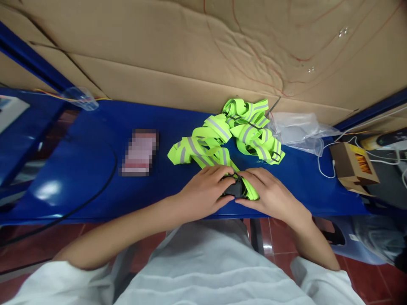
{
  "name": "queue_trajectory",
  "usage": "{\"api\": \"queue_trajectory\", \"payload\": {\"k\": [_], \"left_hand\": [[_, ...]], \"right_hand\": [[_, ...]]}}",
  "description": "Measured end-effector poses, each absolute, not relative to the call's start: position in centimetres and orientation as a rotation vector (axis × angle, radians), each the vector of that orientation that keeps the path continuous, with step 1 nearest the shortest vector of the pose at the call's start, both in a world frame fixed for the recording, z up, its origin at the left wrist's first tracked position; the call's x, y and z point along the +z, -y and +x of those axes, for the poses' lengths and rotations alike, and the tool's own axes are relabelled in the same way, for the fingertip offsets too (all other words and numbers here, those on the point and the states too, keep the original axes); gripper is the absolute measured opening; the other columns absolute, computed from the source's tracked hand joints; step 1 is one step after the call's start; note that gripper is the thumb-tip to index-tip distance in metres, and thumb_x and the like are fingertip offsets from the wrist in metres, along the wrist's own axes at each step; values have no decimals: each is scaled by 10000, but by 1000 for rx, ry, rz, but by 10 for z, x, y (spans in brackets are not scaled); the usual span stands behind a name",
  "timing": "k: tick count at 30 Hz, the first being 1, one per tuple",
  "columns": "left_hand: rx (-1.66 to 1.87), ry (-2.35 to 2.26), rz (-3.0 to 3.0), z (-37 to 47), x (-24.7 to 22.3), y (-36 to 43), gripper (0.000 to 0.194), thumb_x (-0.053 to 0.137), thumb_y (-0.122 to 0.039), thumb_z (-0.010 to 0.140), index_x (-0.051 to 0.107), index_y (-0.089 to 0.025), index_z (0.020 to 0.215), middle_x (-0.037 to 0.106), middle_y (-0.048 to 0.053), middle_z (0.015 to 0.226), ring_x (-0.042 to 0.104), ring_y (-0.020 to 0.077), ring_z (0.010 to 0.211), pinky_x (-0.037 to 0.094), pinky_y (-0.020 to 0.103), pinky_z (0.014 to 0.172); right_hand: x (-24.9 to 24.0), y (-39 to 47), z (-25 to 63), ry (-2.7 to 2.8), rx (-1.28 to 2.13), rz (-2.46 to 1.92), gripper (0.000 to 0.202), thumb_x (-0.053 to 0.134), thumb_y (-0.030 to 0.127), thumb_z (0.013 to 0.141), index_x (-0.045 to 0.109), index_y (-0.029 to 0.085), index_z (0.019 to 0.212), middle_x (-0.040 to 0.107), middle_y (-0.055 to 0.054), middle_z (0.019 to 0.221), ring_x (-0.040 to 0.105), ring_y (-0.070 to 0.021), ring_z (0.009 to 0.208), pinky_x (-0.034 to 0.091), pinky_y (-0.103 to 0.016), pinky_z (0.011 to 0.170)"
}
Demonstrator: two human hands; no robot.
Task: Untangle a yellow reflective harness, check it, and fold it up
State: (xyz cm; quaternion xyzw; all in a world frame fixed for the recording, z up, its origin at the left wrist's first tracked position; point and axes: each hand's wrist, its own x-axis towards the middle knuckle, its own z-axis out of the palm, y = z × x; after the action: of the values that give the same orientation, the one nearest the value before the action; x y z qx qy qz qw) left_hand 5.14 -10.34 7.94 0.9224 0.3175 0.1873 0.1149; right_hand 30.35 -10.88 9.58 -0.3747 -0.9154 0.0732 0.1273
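Observation:
A black plastic buckle (235,187) sits between my two hands near the front edge of the blue table (95,161). My left hand (206,188) grips the buckle from the left, fingers curled around it. From the right, my right hand (267,190) is closed on the buckle's other side and the neon strap (251,190) at it. Some of the buckle is hidden behind my fingers. Beyond my hands lies a loose heap of neon yellow-green reflective straps (216,129) with grey stripes. A small black slider (275,156) shows on the heap's right end.
A blurred-out phone-like rectangle (140,152) lies to the left. Clear plastic bags (299,129) and an opened cardboard box (354,165) with white cables are at the right. A clear plastic cup (84,98) lies at the back left. Brown cardboard (159,51) walls the rear. A black cable (101,188) crosses the left side.

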Motion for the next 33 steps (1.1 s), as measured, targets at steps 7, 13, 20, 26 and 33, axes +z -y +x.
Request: {"api": "queue_trajectory", "payload": {"k": [7,13,20,26,33], "left_hand": [[615,-985,2917,46,69,109,252,654,-289,1023,685,-106,1193,724,128,1318,696,295,1199,511,483,1011],[698,-958,2877,49,47,115,236,626,-301,1027,701,-112,1146,755,123,1251,718,268,1134,504,464,1006],[615,-985,2565,48,41,112,225,696,-300,996,693,-147,1160,730,107,1306,709,278,1167,538,456,992],[607,-957,2329,16,59,111,200,653,-349,1033,677,-208,1172,715,101,1318,703,247,1202,573,426,1034],[1575,-963,1662,-43,113,89,263,660,-397,1028,689,-291,1268,693,39,1407,654,239,1315,536,443,1172]], "right_hand": [[89,114,295,2710,-11,-1010,564,669,470,1025,585,59,1402,705,-207,1275,707,-343,1145,613,-494,985],[72,112,293,2822,-110,-962,650,654,485,1029,529,55,1500,704,-206,1238,708,-323,1063,610,-478,898],[59,108,296,2835,-187,-918,504,602,327,1059,574,56,1483,700,-192,1202,682,-317,1027,600,-469,879],[73,105,329,2729,74,-912,451,565,185,1060,588,160,1510,742,-146,1253,711,-284,1097,584,-460,933],[84,86,419,1317,208,-1141,328,630,358,1047,790,168,1262,791,-174,1166,783,-310,1026,554,-444,859]]}}
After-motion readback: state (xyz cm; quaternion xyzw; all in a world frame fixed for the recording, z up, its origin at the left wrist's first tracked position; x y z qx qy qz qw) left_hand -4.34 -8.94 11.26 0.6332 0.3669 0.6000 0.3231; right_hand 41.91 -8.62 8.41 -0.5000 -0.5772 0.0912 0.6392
